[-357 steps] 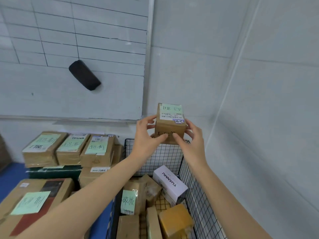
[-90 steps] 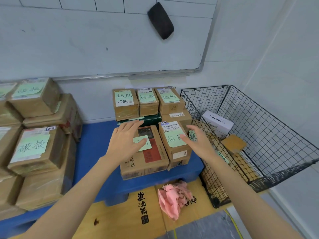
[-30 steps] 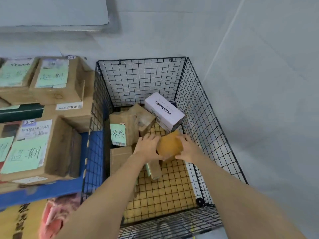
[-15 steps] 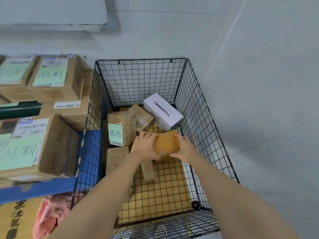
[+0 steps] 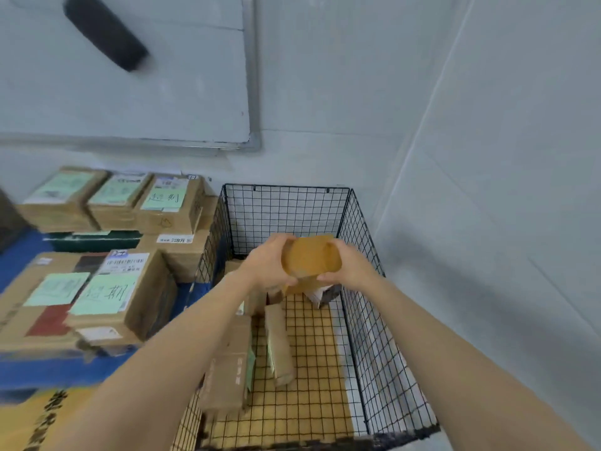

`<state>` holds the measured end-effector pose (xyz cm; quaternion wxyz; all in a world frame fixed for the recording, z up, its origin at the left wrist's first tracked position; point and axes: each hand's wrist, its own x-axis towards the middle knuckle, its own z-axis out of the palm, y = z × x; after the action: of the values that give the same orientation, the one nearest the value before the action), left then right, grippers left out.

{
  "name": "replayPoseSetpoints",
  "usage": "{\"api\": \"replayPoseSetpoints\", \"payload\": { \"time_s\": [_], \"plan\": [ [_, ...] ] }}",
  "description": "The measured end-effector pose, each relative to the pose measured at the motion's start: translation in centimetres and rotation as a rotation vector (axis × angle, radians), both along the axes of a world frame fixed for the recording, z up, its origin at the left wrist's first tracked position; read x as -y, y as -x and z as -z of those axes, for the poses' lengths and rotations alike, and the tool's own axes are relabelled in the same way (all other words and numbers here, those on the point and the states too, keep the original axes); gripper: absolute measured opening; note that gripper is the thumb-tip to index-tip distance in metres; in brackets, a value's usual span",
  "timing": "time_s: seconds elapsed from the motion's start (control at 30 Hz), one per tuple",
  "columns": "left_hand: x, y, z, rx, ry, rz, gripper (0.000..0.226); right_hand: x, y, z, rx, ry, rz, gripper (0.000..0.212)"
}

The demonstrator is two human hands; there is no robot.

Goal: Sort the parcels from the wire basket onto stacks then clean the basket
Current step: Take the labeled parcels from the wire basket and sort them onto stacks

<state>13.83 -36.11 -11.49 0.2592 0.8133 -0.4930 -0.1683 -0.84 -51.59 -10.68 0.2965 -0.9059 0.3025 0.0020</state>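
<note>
Both grips are on one tan parcel (image 5: 310,260). My left grip (image 5: 266,266) is curled round its left side and my right grip (image 5: 350,267) is wrapped round its right, so each is clamped on the same box. The parcel is in the air over the far half of the wire basket (image 5: 364,320), roughly level w/ the rim and clear of the mesh and the other pkgs.

Under it, inside the basket:
- A long narrow brown parcel (image 5: 279,343) lies on the mesh floor, about mid.
- A bigger brown box (image 5: 227,369) sits against the left wall, nearer me.
- A white box (image 5: 320,294) is mostly hidden under my hands, far right.
- A yellow mat (image 5: 309,392) shows through the mesh.

Left of the basket is a low blue worktop (image 5: 65,369) w/ the stacks. The near stack (image 5: 130,307) is brown boxes w/ green notes on top. The far row of three boxes (image 5: 113,203), also green-noted, sits on a dark green box (image 5: 94,240).

On the far wall there's a whiteboard (image 5: 162,92) w/ a black eraser (image 5: 104,30) on it. The frame is blurred, so I can't read most labels.
</note>
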Motion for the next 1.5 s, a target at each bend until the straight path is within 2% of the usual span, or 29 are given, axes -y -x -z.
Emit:
{"api": "replayPoseSetpoints", "payload": {
  "time_s": [0.23,0.4,0.6,0.73,0.8,0.93,1.1,1.2,1.33,1.43,1.5],
  "plan": [
    [-3.2,-0.2,-9.7,0.127,0.336,-0.055,0.072,-0.4,-0.1,-8.9,0.398,0.045,-0.077,0.088],
    [-6.1,-0.1,-13.7,0.046,0.523,-0.104,0.065,-1.4,0.4,-13.3,0.633,-0.043,-0.080,0.085],
    [-7.9,0.9,-16.7,-0.106,0.702,-0.172,0.043,-3.6,-0.4,-16.3,0.847,-0.117,-0.099,0.064],
    [-8.3,1.9,-17.0,-0.126,0.713,-0.218,0.064,-4.9,-0.7,-17.5,0.957,-0.119,-0.080,0.069],
    [-8.3,2.3,-17.1,-0.102,0.731,-0.242,0.067,-5.5,-0.7,-18.0,0.993,-0.107,-0.083,0.067],
    [-8.8,2.9,-17.4,-0.183,0.839,-0.217,0.061,-6.1,-0.5,-18.5,0.984,-0.099,-0.124,0.068],
    [-9.8,3.6,-18.2,-0.344,0.917,-0.236,0.049,-6.3,0.2,-18.5,0.928,-0.102,-0.201,0.084],
    [-10.1,4.3,-18.7,-0.339,0.953,-0.260,0.045,-6.5,0.3,-18.4,0.932,-0.112,-0.226,0.093],
    [-10.2,4.9,-19.0,-0.312,0.979,-0.295,0.041,-6.8,0.5,-18.4,0.984,-0.024,-0.200,0.091],
    [-10.3,5.3,-19.5,-0.312,0.991,-0.277,0.047,-7.2,0.5,-18.7,0.998,-0.005,-0.162,0.092],
    [-10.5,5.2,-19.5,-0.327,0.972,-0.264,0.062,-7.4,0.3,-18.8,0.989,-0.009,-0.139,0.093]
  ]
}}
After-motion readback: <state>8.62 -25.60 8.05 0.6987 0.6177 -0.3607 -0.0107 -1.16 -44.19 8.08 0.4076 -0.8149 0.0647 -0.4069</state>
